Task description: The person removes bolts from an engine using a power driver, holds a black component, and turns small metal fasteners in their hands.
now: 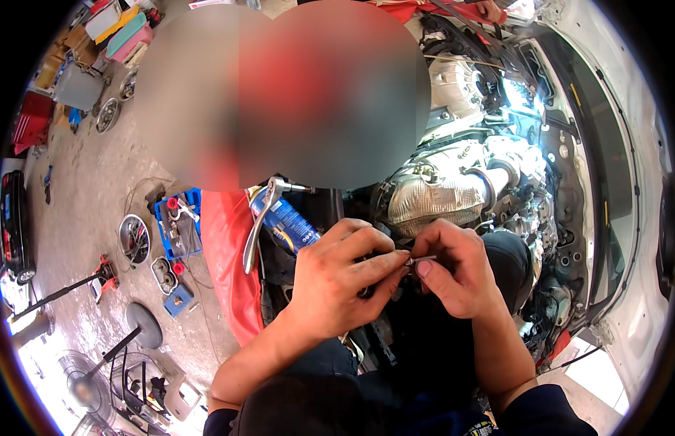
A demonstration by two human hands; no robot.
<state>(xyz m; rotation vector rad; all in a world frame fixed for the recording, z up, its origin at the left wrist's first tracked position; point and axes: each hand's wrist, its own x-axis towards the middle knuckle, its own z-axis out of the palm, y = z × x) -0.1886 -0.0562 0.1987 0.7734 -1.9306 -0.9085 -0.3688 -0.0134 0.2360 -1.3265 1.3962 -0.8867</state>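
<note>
My left hand (pixel 348 272) and my right hand (pixel 453 272) meet over the dark middle of the engine bay. Between their fingertips they pinch a small, thin metal piece (pixel 423 259), with one bright end sticking out by the right thumb; its exact kind is too small to tell. Left of my left hand, a ratchet wrench (pixel 257 231) lies across the edge of the red fender cover (pixel 225 265). Tucked beside it is a blue spray can (pixel 288 221), tilted and partly behind my left hand. Beyond my right hand sits a silvery heat shield (pixel 435 200) on the engine.
Another person's hand (pixel 490 9) shows at the top right. A large blur hides the upper middle. On the floor at left are a bowl of parts (pixel 136 238), a blue tool case (pixel 170 218), a red jack (pixel 103 280) and a round stool (pixel 143 325). White car bodywork (pixel 639 312) borders the right.
</note>
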